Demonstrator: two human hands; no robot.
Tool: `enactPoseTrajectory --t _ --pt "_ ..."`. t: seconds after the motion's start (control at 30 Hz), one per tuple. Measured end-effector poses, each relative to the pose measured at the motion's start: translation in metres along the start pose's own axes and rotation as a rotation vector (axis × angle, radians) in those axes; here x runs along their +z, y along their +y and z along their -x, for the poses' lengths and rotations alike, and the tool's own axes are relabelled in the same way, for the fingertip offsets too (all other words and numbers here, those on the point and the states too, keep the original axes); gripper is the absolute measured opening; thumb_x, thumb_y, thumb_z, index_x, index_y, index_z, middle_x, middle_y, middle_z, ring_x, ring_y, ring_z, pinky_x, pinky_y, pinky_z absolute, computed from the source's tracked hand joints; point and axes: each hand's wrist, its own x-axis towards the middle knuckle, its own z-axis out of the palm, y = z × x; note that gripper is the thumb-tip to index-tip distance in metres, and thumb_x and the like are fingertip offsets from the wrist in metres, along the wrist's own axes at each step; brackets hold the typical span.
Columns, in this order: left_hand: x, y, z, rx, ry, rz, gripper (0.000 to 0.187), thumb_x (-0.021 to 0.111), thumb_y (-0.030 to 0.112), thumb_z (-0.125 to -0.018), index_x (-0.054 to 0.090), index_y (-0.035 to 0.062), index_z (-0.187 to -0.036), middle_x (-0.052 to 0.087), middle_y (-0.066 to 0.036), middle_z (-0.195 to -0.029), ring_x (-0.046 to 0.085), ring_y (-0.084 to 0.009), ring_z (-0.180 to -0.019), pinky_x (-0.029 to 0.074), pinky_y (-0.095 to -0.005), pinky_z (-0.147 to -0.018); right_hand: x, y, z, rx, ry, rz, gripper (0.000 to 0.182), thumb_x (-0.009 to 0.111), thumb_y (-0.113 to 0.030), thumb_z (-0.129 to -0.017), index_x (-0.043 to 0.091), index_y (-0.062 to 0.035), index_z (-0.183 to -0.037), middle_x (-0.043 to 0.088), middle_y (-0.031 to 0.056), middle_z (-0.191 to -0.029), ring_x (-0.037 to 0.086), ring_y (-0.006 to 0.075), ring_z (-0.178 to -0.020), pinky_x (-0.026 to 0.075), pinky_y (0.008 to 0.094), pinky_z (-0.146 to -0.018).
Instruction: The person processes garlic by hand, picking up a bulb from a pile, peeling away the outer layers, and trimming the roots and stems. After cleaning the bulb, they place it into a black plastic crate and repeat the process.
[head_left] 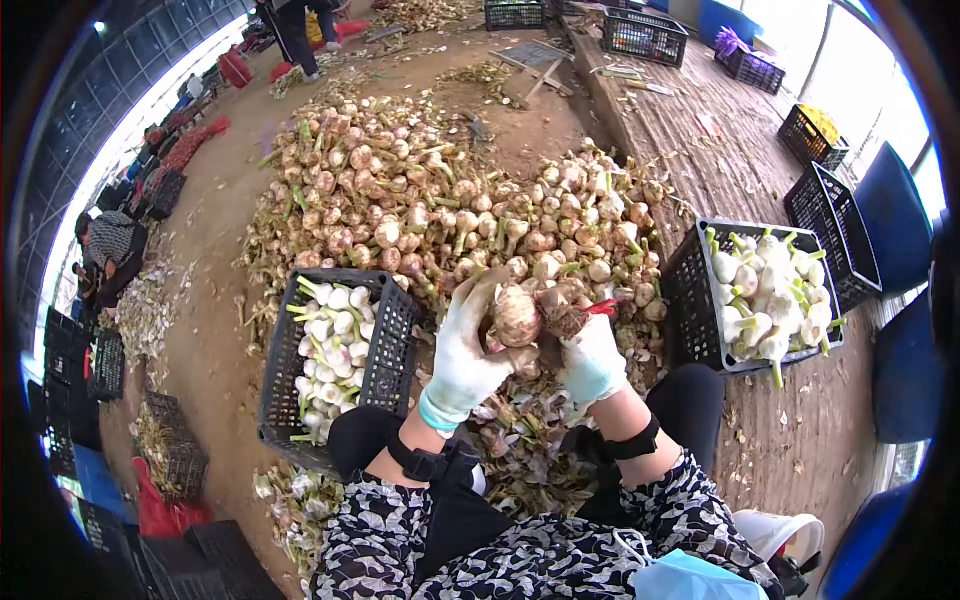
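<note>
My left hand, in a white glove with soiled fingers, is closed around a brown-skinned garlic bulb in front of my body. Close beside it, my gloved right hand is closed on a small tool with a red part showing above the fingers; its kind cannot be made out. A dirty brown clump lies between the bulb and the right hand. Just beyond both hands spreads a large heap of unpeeled garlic.
Black crates of cleaned white garlic stand left and right. Peeled skins litter the ground between my legs. A small folding stool is beyond the heap. Other people sit at far left; blue barrels line the right.
</note>
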Motion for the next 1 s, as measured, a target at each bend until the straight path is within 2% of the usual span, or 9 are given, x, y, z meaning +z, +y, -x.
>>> enactPoseTrajectory --t 0.13,0.17,0.2,0.47,0.6,0.67,0.8,0.9,1.0 --pt "0.008 -0.018 0.008 -0.078 0.065 0.148 0.082 0.087 0.015 -0.05 0.05 0.002 -0.122 0.053 -0.016 -0.117 0.054 -0.0323 -0.107 0.044 -0.0379 -0.092 -0.003 -0.023 0.005 0.169 -0.036 -0.132 0.021 0.061 -0.009 -0.085 0.061 -0.0028 -0.106 0.064 0.0025 -0.096 0.059 0.0111 -0.083 0.049 0.028 -0.074" --pt "0.004 -0.01 0.005 -0.035 0.059 0.079 0.084 0.088 0.019 -0.05 0.05 0.002 -0.123 0.053 -0.017 -0.117 0.054 -0.0331 -0.108 0.044 -0.0383 -0.093 -0.015 -0.015 -0.001 -0.162 -0.148 0.23 0.022 0.06 -0.005 -0.086 0.06 -0.0022 -0.108 0.065 0.0036 -0.096 0.06 0.0123 -0.083 0.05 0.028 -0.075" --pt "0.001 -0.001 0.002 0.007 0.054 0.004 0.087 0.088 0.022 -0.049 0.049 0.002 -0.124 0.053 -0.018 -0.117 0.053 -0.034 -0.109 0.043 -0.0386 -0.094 -0.009 -0.017 -0.002 0.087 -0.092 -0.123 0.021 0.06 -0.006 -0.086 0.061 -0.0012 -0.107 0.065 0.0034 -0.097 0.061 0.0127 -0.084 0.05 0.0283 -0.076" --pt "0.009 -0.007 0.006 0.032 0.065 0.066 0.083 0.086 0.034 -0.056 0.049 -0.0019 -0.122 0.052 -0.017 -0.119 0.053 -0.0307 -0.111 0.041 -0.0368 -0.096 -0.025 -0.023 0.003 0.211 -0.178 -0.122 0.036 0.068 -0.023 -0.082 0.057 -0.0012 -0.109 0.063 0.0045 -0.094 0.062 0.0142 -0.079 0.051 0.0264 -0.065" --pt "0.016 -0.004 0.013 -0.432 0.068 0.971 0.084 0.078 0.042 -0.07 0.042 -0.0073 -0.128 0.057 -0.008 -0.113 0.054 -0.0151 -0.101 0.041 -0.0301 -0.092 -0.014 -0.014 0.009 -0.076 -0.036 0.056 0.046 0.042 0.013 -0.07 0.055 0.0017 -0.112 0.062 0.0068 -0.1 0.059 0.0126 -0.09 0.047 0.0238 -0.08" --pt "0.02 -0.013 0.013 -0.566 0.11 1.094 0.09 0.073 0.049 -0.073 0.037 -0.0076 -0.132 0.056 -0.009 -0.115 0.054 -0.0141 -0.102 0.041 -0.0296 -0.092 -0.023 -0.003 0.004 -0.145 -0.064 0.288 0.048 0.041 0.014 -0.069 0.054 0.0022 -0.113 0.062 0.0068 -0.102 0.059 0.0139 -0.092 0.046 0.0246 -0.082" --pt "0.019 -0.011 0.01 -0.614 -0.039 0.944 0.089 0.066 0.051 -0.08 0.03 -0.0084 -0.135 0.055 -0.01 -0.116 0.053 -0.0158 -0.105 0.039 -0.0309 -0.097 -0.024 -0.009 0.004 0.144 -0.156 -0.174 0.033 0.055 0.006 -0.079 0.055 0.0016 -0.111 0.062 0.006 -0.103 0.058 0.0132 -0.094 0.046 0.0261 -0.085" --pt "0.033 -0.015 0.02 -0.231 0.084 0.233 0.083 0.068 0.036 -0.083 0.025 -0.0082 -0.138 0.055 -0.013 -0.118 0.053 -0.018 -0.108 0.037 -0.034 -0.101 -0.023 -0.01 0.001 0.031 -0.127 0.031 0.024 0.056 0.002 -0.083 0.056 0.0001 -0.107 0.062 0.0061 -0.1 0.059 0.0128 -0.092 0.047 0.0248 -0.08" --pt "0.022 -0.009 0.014 -0.261 0.067 0.501 0.078 0.072 0.022 -0.08 0.028 -0.0075 -0.137 0.056 -0.014 -0.116 0.055 -0.0178 -0.106 0.041 -0.0316 -0.096 -0.017 -0.008 0.005 -0.146 -0.061 0.092 0.022 0.048 0.005 -0.084 0.057 -0.0007 -0.103 0.064 0.0052 -0.094 0.06 0.0122 -0.084 0.049 0.0249 -0.074"
